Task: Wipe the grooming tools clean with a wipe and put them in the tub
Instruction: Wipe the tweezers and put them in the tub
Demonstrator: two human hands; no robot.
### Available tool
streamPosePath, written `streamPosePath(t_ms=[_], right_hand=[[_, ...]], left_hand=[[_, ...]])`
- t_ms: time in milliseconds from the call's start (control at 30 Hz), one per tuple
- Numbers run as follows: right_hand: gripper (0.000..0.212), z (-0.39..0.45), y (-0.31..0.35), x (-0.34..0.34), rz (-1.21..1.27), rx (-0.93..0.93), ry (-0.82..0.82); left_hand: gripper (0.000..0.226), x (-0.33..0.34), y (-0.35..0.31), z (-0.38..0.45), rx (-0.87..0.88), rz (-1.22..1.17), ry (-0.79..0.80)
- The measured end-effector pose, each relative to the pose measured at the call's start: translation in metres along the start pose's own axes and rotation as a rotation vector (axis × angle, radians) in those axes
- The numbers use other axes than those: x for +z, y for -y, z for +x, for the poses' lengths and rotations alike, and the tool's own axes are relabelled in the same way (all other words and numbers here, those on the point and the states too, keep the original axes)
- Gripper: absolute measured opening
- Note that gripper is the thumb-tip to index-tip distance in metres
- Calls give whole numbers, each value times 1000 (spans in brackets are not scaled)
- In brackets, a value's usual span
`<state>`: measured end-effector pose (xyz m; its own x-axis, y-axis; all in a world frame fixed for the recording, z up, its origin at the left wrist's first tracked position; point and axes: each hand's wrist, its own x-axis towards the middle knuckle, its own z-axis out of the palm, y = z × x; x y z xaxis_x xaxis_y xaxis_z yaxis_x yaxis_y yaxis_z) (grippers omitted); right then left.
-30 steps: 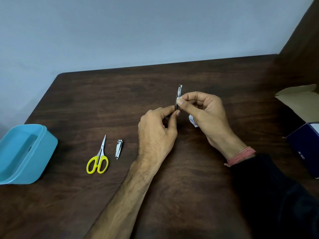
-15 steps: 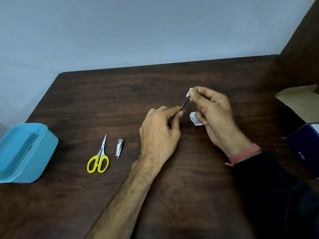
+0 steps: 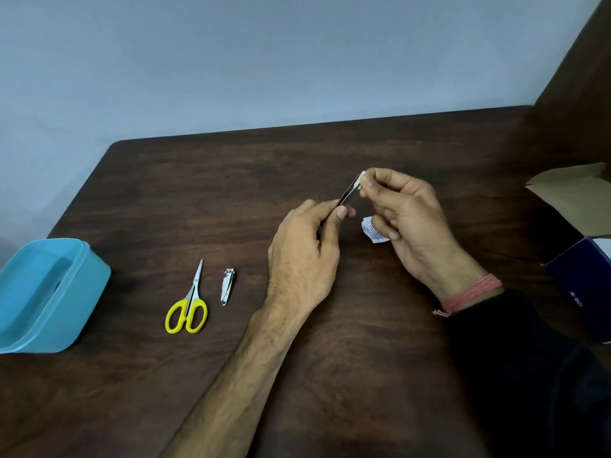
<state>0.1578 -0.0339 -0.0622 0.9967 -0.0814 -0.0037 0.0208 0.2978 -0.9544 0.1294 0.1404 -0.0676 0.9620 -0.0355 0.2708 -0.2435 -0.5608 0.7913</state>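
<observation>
Two bare hands worked above a dark brown wood-grain table (image 3: 330, 375), which met a plain pale grey-blue wall behind and a dark wooden panel at the right. From my remote seat the biggest task thing was the light blue plastic tub (image 3: 82, 312), open-topped at the table's left edge, well apart from the hands. At the right edge stood a dark blue cardboard box (image 3: 582, 292) with its brown flap raised. My left hand (image 3: 301, 259) pinched the lower end of a slim metal grooming tool (image 3: 347, 195), seemingly tweezers, tilted up to the right off the table. My right hand (image 3: 410, 223) pinched a small white wipe (image 3: 361, 180) onto the tool's upper tip, while its lower fingers curled on a torn white printed sachet (image 3: 373, 230). Between hands and tub lay small yellow-handled scissors (image 3: 189, 309) and, just beside them, a little silver nail clipper (image 3: 227, 285), both apparently unwiped. I judged the main risk to be the thin tool slipping from the two-finger hold if the wipe dragged hard, dropping it on the table. The wipe, being tiny, could also slide off the tip, and the sachet could fall from the crowded right hand. Wiping only the tip might leave the gripped end soiled.
</observation>
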Motion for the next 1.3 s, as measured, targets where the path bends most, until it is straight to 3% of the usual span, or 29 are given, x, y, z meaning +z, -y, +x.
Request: streamPosePath(t_ms=[467, 1100, 1300], right_hand=[[11, 4, -8, -3, -20, -69, -28], [10, -1, -4, -2, -101, -56, 109], [13, 1, -3, 2, -82, -27, 68]], left_hand=[[22, 0, 7, 4, -53, -212, -59], [26, 2, 9, 5, -23, -172, -23], [24, 1, 5, 3, -15, -126, 2]])
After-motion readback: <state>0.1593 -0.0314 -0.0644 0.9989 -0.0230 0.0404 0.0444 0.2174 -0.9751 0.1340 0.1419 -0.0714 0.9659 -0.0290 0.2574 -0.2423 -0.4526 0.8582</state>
